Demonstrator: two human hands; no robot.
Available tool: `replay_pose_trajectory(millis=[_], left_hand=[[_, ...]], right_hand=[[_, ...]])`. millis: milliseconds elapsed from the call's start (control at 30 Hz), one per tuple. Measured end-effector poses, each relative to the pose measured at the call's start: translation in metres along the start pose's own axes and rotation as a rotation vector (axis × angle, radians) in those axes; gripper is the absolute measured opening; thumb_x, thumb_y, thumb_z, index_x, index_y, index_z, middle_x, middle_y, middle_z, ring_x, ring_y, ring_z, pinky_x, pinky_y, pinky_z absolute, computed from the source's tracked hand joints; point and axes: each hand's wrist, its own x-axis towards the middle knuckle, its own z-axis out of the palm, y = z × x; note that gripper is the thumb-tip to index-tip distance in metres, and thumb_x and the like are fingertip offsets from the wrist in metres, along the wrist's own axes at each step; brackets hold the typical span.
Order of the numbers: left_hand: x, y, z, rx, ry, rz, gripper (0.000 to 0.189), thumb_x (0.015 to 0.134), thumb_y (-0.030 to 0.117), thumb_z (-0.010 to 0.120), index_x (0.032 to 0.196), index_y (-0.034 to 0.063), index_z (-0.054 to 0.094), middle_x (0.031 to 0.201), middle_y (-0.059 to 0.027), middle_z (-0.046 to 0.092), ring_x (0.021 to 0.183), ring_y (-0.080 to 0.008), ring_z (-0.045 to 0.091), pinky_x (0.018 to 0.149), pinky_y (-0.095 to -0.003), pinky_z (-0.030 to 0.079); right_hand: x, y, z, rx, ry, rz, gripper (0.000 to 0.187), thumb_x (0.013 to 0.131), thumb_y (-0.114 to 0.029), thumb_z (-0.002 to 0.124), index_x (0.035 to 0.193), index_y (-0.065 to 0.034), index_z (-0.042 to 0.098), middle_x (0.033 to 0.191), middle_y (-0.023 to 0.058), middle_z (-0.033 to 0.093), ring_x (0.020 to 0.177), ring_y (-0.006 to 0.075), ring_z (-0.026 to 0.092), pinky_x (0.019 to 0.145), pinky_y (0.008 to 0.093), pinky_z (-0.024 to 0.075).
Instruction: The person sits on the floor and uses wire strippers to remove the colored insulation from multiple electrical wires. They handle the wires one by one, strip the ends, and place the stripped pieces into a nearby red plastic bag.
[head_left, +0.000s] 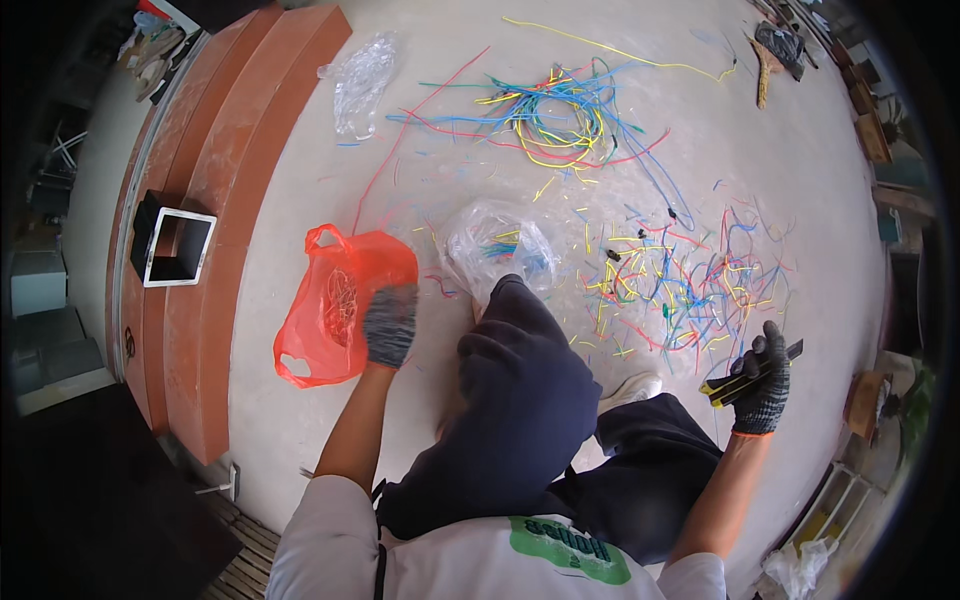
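Observation:
My left hand, in a grey knit glove and slightly blurred, is at the right side of a red plastic bag; whether its fingers hold anything cannot be told. Thin copper-coloured wire lies in that bag. In my gloved right hand is a utility knife with black and yellow parts. Before my knee a clear plastic bag holds blue and yellow pieces. Cut bits of coloured wire insulation lie scattered on the floor ahead of my right hand.
Farther ahead lies a loose coil of coloured electrical wires, with a crumpled clear plastic bag to its left. Reddish steps run along the left, bearing a black box with a white rim. A short brush lies at the upper right.

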Motion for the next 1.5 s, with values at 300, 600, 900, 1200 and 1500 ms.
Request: replay_pose_trajectory(millis=[300,600,900,1200,1500], left_hand=[[0.147,0.080,0.182,-0.085,-0.665,-0.287,0.029,0.081,0.029,0.046,0.096,0.0075,0.059,0.105,-0.0123,0.056,0.094,-0.0305,0.054,0.083,-0.0378,0.042],[0.173,0.056,0.282,-0.218,-0.758,-0.431,0.049,0.083,0.039,0.038,0.122,0.0113,0.046,0.128,-0.0125,0.041,0.122,-0.0294,0.033,0.102,-0.0388,0.022],[0.183,0.093,0.165,0.183,-1.063,-0.371,0.040,0.076,0.023,0.047,0.111,0.0055,0.053,0.113,-0.0187,0.052,0.107,-0.0286,0.050,0.092,-0.0353,0.037],[0.115,0.095,0.009,-1.553,-0.892,-0.875,0.016,0.076,0.010,0.051,0.091,0.0048,0.054,0.070,-0.0065,0.055,0.049,-0.0144,0.048,0.039,-0.0241,0.036],[0.127,0.286,-0.173,-1.408,-0.964,-0.068,0.023,0.079,0.007,0.048,0.100,0.0020,0.054,0.068,-0.0046,0.054,0.051,-0.0085,0.046,0.045,-0.0193,0.037]], right_hand=[[0.002,0.014,0.019,0.004,0.089,0.094,0.031,0.083,-0.020,0.054,0.108,-0.0027,0.050,0.072,0.0012,0.054,0.044,0.0077,0.043,0.046,0.0261,0.0456],[0.004,0.011,0.008,0.093,0.138,0.085,0.029,0.084,-0.021,0.053,0.108,-0.0043,0.049,0.070,0.0033,0.053,0.040,0.0095,0.041,0.043,0.0282,0.0457],[-0.026,-0.004,0.005,0.212,0.094,0.032,0.029,0.085,-0.019,0.052,0.107,-0.0021,0.047,0.069,0.0054,0.052,0.041,0.0108,0.043,0.040,0.0290,0.0436],[-0.051,-0.013,0.034,-0.174,-0.022,0.048,0.019,0.080,-0.017,0.058,0.090,-0.0008,0.055,0.061,0.0050,0.053,0.046,0.0108,0.048,0.044,0.0218,0.0389],[-0.046,-0.006,0.046,-0.595,-0.119,-0.539,0.031,0.076,-0.022,0.062,0.101,-0.0047,0.058,0.079,0.0085,0.062,0.067,0.0200,0.060,0.063,0.0292,0.0477]])
